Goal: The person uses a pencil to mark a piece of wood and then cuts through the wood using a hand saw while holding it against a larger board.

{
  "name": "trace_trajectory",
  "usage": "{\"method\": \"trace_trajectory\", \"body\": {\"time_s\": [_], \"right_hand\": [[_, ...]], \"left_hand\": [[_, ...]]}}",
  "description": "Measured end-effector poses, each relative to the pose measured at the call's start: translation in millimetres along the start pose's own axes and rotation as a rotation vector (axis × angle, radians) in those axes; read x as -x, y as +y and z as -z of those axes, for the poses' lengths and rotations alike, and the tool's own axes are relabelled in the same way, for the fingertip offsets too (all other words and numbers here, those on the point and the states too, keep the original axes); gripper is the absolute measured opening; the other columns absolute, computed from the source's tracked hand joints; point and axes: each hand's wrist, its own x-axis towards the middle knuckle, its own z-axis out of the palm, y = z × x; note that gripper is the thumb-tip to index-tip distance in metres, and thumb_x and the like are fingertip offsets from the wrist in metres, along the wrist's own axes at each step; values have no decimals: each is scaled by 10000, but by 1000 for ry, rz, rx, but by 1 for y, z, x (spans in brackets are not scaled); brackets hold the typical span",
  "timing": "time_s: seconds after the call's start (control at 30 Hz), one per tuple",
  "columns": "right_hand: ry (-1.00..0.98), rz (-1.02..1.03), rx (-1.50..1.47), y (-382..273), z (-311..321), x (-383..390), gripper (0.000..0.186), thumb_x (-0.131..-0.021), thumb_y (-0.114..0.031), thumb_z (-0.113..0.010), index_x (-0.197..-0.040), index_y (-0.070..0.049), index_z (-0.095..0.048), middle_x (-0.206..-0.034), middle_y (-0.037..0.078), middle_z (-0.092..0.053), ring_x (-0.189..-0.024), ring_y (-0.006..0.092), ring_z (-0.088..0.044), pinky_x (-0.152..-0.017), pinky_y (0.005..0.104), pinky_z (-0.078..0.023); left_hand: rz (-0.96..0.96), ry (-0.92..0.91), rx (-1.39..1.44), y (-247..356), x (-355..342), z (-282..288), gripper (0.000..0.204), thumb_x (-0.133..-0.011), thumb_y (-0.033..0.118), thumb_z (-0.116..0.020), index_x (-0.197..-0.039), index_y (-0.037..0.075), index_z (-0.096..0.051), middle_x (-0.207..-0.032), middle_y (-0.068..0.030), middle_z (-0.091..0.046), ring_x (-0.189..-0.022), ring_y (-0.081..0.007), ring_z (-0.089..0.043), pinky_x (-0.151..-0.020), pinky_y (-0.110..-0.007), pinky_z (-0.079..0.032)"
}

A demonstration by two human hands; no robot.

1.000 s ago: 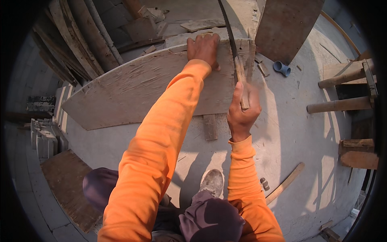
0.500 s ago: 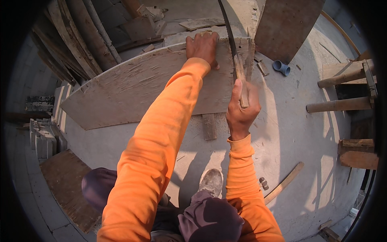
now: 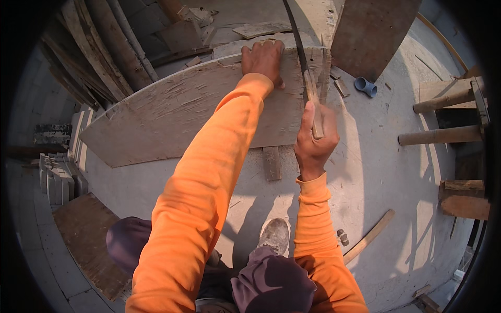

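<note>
From the head view, the hands are apart: the left hand (image 3: 262, 61) is on the board (image 3: 177, 115), fingers bent over its far edge, though I can't tell whether they clamp underneath. The right hand (image 3: 317, 138) is wrapped tight around the pale wooden handle of the saw (image 3: 299, 49), its long, dark, narrow blade at the board's right end. That board sits straight ahead, broad and flat, its weathered face flaked and splintery. A squared wood block (image 3: 272, 166) pokes out from under the near edge. The orange left sleeve (image 3: 209, 161) cuts across the view, hiding some board. Right of the saw, wood scraps (image 3: 342, 87) lie near a smooth blue-grey pipe fitting (image 3: 366, 87), below a big brown panel (image 3: 371, 39). Rough planks (image 3: 102, 47) crowd the upper left; a wood strip (image 3: 371, 235) lies on the dusty concrete floor (image 3: 347, 203) by the right sleeve (image 3: 313, 219).
</note>
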Motion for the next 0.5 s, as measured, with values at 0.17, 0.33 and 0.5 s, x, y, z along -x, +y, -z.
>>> {"method": "trace_trajectory", "body": {"time_s": [0.17, 0.33, 0.5], "right_hand": [[-3, 7, 15, 0, 0, -1, 145, -1010, -141, -699, -984, -7, -649, -633, 49, -614, -523, 99, -600, -489, 281, -467], [4, 30, 18, -1, 0, -3, 137, -1010, -135, -698, -983, -10, -648, -647, 55, -617, -534, 98, -601, -490, 284, -465], [3, 27, 13, -1, -1, -3, 136, -1012, -133, -695, -980, -12, -643, -645, 51, -607, -532, 95, -591, -488, 285, -461]], "left_hand": [[20, 9, 9, 3, 1, 1, 840, -524, 324, -1020, -1248, 185, -616, -1236, -21, -672, -1239, -245, -590, -978, -461, -388], [22, 14, 3, 4, 1, 2, 842, -529, 325, -1018, -1254, 185, -613, -1236, -21, -671, -1245, -246, -587, -987, -461, -384], [19, 29, 0, 3, 1, -1, 838, -536, 327, -1017, -1257, 187, -614, -1234, -19, -672, -1244, -247, -588, -988, -461, -385]]}}
